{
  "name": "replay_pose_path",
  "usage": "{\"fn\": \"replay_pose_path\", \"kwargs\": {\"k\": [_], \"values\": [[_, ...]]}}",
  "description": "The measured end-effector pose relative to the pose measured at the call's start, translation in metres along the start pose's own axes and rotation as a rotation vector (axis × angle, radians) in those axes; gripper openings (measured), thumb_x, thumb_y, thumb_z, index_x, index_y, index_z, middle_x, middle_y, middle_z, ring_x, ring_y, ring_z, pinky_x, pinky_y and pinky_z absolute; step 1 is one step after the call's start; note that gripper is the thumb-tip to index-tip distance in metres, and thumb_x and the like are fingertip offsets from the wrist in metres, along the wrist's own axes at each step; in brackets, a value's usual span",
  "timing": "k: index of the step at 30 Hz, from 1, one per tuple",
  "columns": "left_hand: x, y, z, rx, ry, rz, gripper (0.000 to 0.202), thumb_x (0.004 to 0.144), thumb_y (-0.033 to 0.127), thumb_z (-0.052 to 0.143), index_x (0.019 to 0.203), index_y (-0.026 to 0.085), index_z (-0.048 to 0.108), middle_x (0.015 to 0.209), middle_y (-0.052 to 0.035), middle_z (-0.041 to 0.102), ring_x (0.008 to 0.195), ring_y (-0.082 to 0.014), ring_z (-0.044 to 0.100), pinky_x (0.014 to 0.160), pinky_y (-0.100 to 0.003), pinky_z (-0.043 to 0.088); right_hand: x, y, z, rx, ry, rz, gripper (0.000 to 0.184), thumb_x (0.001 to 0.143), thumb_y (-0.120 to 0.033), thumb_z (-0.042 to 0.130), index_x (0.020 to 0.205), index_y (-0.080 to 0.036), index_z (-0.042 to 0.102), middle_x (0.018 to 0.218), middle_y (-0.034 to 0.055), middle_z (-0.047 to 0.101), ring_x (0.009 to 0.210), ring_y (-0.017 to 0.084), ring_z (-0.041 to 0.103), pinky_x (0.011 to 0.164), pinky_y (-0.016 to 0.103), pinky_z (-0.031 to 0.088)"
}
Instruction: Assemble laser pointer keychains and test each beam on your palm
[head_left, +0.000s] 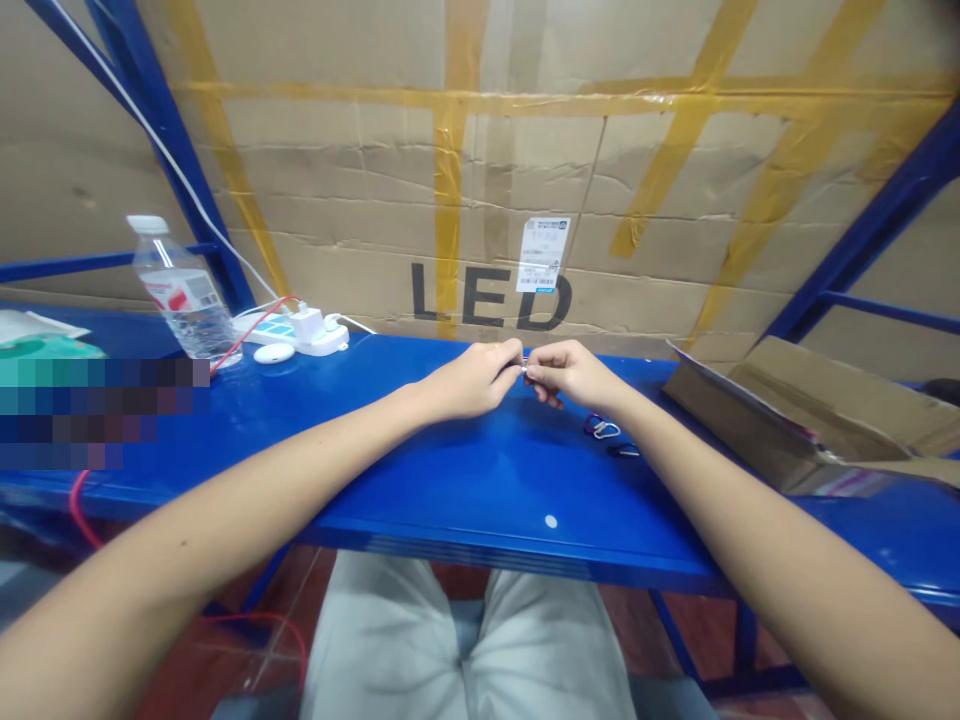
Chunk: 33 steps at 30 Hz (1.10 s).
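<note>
My left hand (476, 378) and my right hand (570, 375) meet above the blue metal shelf (420, 470), fingertips pinched together on a tiny silvery metal piece (524, 369) held between them. Both hands are closed in a pinch. Just right of my right wrist, small carabiner-like clips (602, 428) lie on the shelf, one silvery with a purple one beside it and a dark one (624, 451) a little nearer.
A water bottle (182, 297) stands at the back left, beside a white power strip (296, 330) with a plug and a red cable. An open cardboard box (817, 420) lies at the right. A large taped carton marked LED (491, 296) forms the back wall.
</note>
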<state>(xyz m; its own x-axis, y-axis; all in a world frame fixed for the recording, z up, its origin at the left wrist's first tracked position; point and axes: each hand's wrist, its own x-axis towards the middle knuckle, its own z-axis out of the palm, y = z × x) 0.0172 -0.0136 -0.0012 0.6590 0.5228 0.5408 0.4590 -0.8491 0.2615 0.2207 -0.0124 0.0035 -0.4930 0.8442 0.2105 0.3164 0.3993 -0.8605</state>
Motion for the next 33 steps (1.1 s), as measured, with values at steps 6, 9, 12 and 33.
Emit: {"fn": "replay_pose_path", "kwargs": {"k": [6,9,12,33], "values": [[0.002,-0.001,0.002,-0.078,0.059,-0.010,0.007,0.090,0.016,0.057,0.084,0.017,0.060,0.083,-0.0019,0.071,0.076,-0.0153,0.064,0.069,-0.027,0.043,0.001,0.004,-0.001,0.118,-0.024,0.046,0.025,0.077,-0.035,0.072,0.066,-0.015,0.061,0.047,-0.0012,0.056,0.037,0.009,0.047,0.036,0.022,0.037],[0.001,-0.003,0.005,-0.107,0.092,0.004,0.006,0.088,0.015,0.059,0.083,0.017,0.061,0.085,-0.0018,0.071,0.077,-0.0149,0.065,0.070,-0.026,0.044,0.001,0.005,0.000,0.265,-0.045,0.121,0.020,0.073,-0.031,0.072,0.067,-0.015,0.062,0.046,-0.0016,0.054,0.036,0.009,0.045,0.035,0.022,0.033],[0.001,-0.002,0.006,-0.074,0.088,0.023,0.006,0.090,0.014,0.057,0.084,0.017,0.059,0.087,-0.0029,0.070,0.080,-0.0154,0.064,0.072,-0.027,0.045,0.001,0.005,0.000,0.360,-0.059,0.174,0.016,0.072,-0.026,0.070,0.065,-0.015,0.062,0.043,-0.0020,0.051,0.034,0.009,0.041,0.034,0.022,0.028],[0.003,-0.005,0.006,-0.335,-0.007,-0.244,0.003,0.088,0.019,0.058,0.088,0.017,0.060,0.078,-0.0021,0.070,0.068,-0.0143,0.064,0.064,-0.027,0.047,-0.002,-0.008,0.001,-0.116,-0.006,0.044,0.021,0.077,-0.027,0.065,0.061,-0.015,0.060,0.048,-0.0002,0.057,0.040,0.010,0.049,0.040,0.022,0.039]]}}
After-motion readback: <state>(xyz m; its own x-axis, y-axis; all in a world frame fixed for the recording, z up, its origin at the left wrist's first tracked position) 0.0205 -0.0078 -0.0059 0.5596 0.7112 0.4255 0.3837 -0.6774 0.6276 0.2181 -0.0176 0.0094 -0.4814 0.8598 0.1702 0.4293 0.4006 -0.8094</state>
